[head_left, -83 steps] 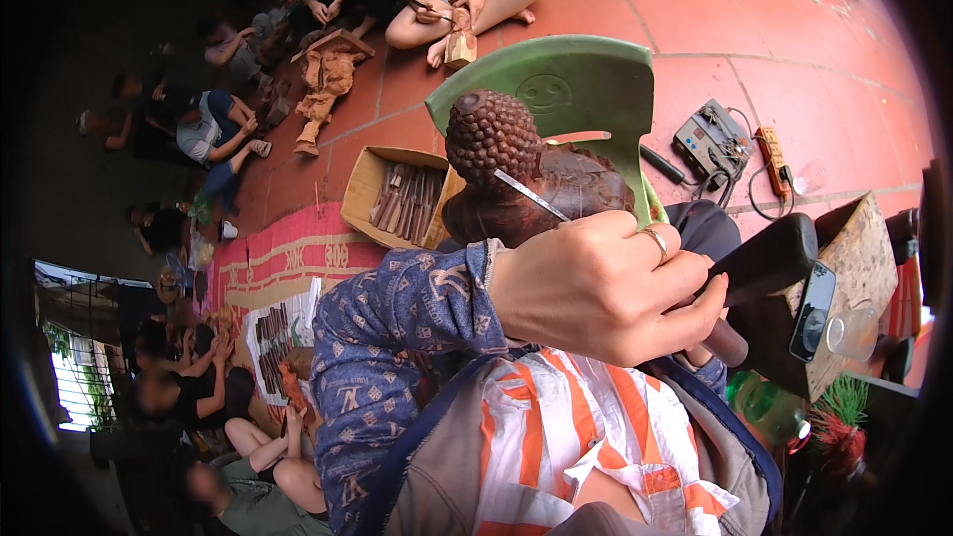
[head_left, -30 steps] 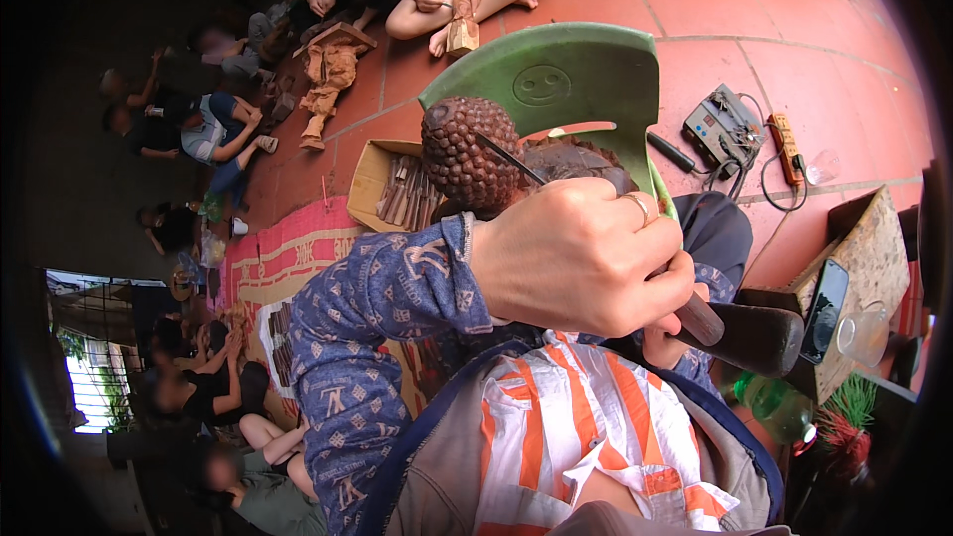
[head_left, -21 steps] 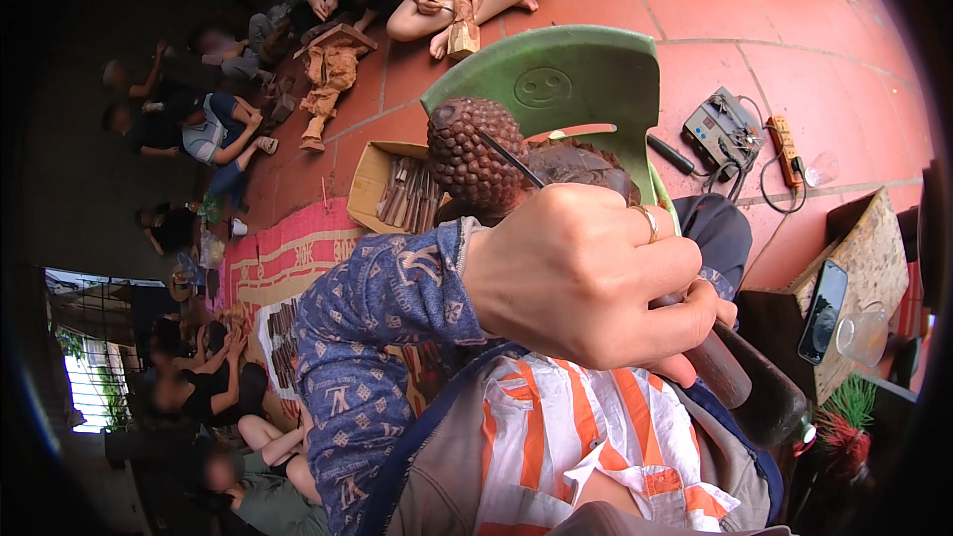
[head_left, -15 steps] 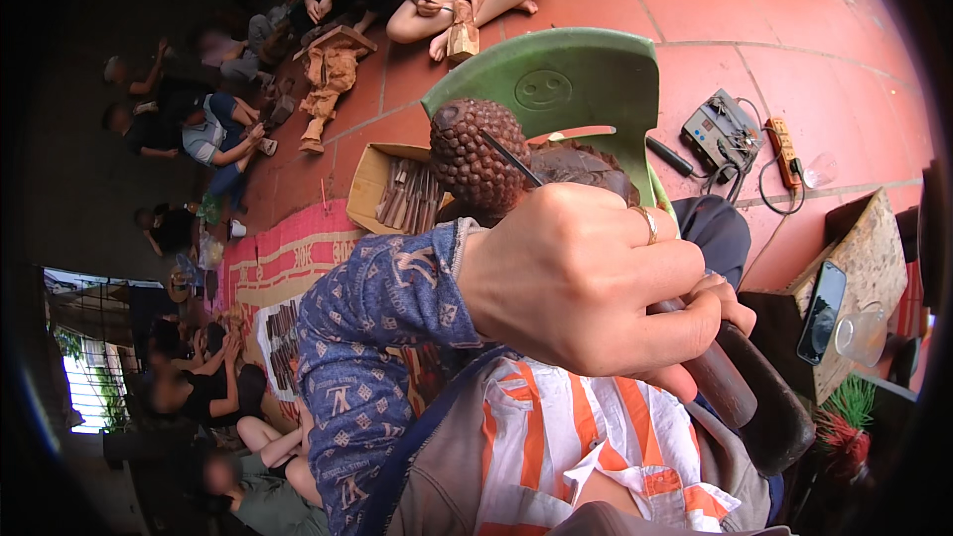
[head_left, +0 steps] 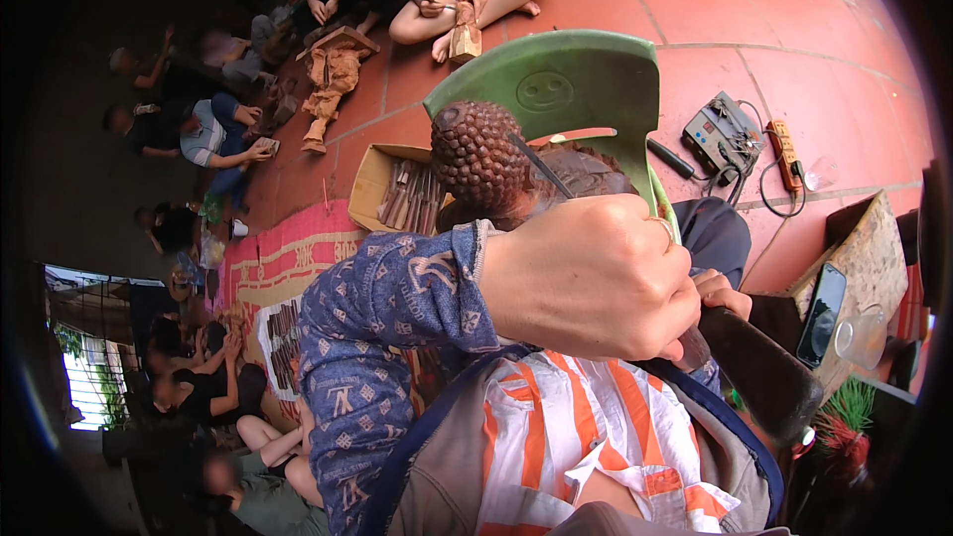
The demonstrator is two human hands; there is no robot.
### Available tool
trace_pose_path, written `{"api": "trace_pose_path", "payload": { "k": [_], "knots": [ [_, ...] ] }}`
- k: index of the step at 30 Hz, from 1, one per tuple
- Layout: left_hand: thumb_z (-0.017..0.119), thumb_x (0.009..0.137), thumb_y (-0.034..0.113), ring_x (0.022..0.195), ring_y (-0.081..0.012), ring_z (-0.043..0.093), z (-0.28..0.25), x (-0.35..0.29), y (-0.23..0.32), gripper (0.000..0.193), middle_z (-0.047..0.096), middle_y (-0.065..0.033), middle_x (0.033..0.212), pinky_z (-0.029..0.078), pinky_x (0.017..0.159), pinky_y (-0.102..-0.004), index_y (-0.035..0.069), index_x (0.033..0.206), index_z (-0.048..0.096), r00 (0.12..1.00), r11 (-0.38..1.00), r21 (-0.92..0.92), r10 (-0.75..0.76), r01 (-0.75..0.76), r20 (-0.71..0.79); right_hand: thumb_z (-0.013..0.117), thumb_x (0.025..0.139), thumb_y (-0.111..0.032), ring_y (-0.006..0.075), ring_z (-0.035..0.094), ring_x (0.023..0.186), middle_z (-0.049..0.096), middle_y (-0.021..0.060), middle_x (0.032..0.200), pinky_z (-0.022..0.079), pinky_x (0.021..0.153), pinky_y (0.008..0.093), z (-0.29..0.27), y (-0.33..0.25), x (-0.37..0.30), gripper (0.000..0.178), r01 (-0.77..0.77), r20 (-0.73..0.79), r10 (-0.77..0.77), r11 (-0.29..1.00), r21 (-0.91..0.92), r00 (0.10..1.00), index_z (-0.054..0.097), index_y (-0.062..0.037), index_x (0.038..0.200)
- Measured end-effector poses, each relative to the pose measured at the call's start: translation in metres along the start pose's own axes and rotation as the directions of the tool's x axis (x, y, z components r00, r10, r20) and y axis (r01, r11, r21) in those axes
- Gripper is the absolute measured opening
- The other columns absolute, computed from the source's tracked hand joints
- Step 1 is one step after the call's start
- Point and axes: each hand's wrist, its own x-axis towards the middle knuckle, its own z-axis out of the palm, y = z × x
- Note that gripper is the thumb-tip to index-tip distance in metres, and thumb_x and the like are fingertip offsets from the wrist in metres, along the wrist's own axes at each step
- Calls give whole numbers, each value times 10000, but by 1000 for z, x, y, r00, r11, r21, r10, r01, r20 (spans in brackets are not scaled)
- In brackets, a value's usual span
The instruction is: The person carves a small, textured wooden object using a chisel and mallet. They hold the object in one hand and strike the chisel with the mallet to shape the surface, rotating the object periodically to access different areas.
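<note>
On the far left, several people sit on the floor in dim surroundings, with a bright window (head_left: 91, 377) low behind them. Next comes a pink patterned mat (head_left: 288, 248), and near its lower end a white sheet (head_left: 265, 333) bears a row of dark tools (head_left: 284, 342). Above the mat, an unfinished wooden figure (head_left: 328, 84) lies on the red tile floor (head_left: 685, 0).

A cardboard box (head_left: 367, 189) full of chisels with wooden handles (head_left: 409, 197) stands just left of the dark brown carving (head_left: 481, 154). This carving, its head covered in round knobs, sits in front of the back of a green plastic chair (head_left: 596, 65). Above the chair, a person works on a small wooden block (head_left: 465, 38).

The left hand (head_left: 606, 273), ringed and coming out of a blue printed sleeve (head_left: 387, 303), is closed around a chisel (head_left: 541, 167). The blade slants up and left over the carving, close to the head; whether its tip touches cannot be told. Just right of it, the right hand (head_left: 722, 293), partly hidden, has its fingers wrapped round a dark mallet (head_left: 779, 382).

Farther right are a grey control box (head_left: 717, 131), an orange power strip (head_left: 783, 147), and a worn wooden box (head_left: 879, 248) carrying a phone (head_left: 822, 313) and a clear cup (head_left: 862, 335).
</note>
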Motion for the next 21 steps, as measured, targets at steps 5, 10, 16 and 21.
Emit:
{"api": "trace_pose_path", "payload": {
  "k": [5,10,16,21],
  "knots": [
    [672,667,422,527,-108,455,2,4,1,338,405,24,623,328,442,-242,106,714,562,983,995,-101,-6,-12,-182,629,776,116,189,464,587,499,83,730,383,577,327,3,-3,-6,333,-18,-24,16,995,-94,1000,416,-46,973],
    [671,685,436,507,-107,439,1,0,-2,354,406,18,624,302,423,-243,99,720,567,976,994,-101,8,-31,-218,638,767,115,188,470,590,507,87,734,396,586,322,-1,-2,-11,340,-61,-3,61,993,-102,998,418,-42,974],
    [673,710,446,481,-104,420,-1,-3,-2,376,390,16,610,285,406,-242,83,728,573,980,992,-123,-14,-11,-197,657,757,108,182,472,586,512,84,721,400,575,319,4,0,-14,343,-50,-50,47,997,-63,998,429,-37,969],
    [650,755,465,446,-102,386,-5,-4,-2,403,372,14,598,249,376,-249,70,730,576,967,984,-171,10,-56,-256,660,767,84,181,471,566,504,80,682,403,555,313,2,-6,-9,316,-40,-67,33,994,-101,997,432,-31,953]
  ]
}}
